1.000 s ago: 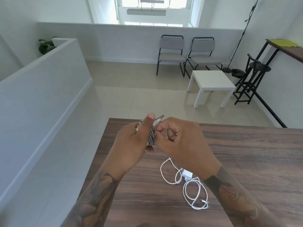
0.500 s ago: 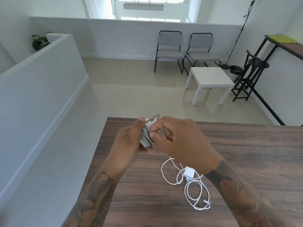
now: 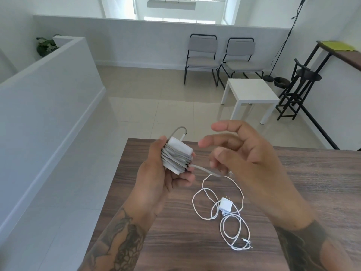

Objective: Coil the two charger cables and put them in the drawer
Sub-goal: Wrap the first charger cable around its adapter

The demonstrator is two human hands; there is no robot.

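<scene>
Head cam: looks down at wooden desk (image 3: 293,173), both forearms in view.
L hand (image 3: 160,178): fingers + thumb curled round white charger brick (image 3: 178,153), held above desk's far-left corner.
Wrapped cable (image 3: 175,160): grey, wound in many turns round the brick; short loop w/ plug sticks up at top.
Loose tail (image 3: 205,170): runs from brick's lower edge rightward to R hand.
R hand (image 3: 252,159): index + middle spread out straight, lower fingers curled; tail end seems pinched under them, contact partly hidden.
2nd charger (image 3: 225,205): small white plug adapter lying on desk, prongs pointing away, between the forearms.
2nd cable (image 3: 216,202): thin white, uncoiled, in loose loops around adapter, connector end nearest the camera.
Bkgd: white side table (image 3: 252,90), two grey chairs (image 3: 220,53), tiled floor.
</scene>
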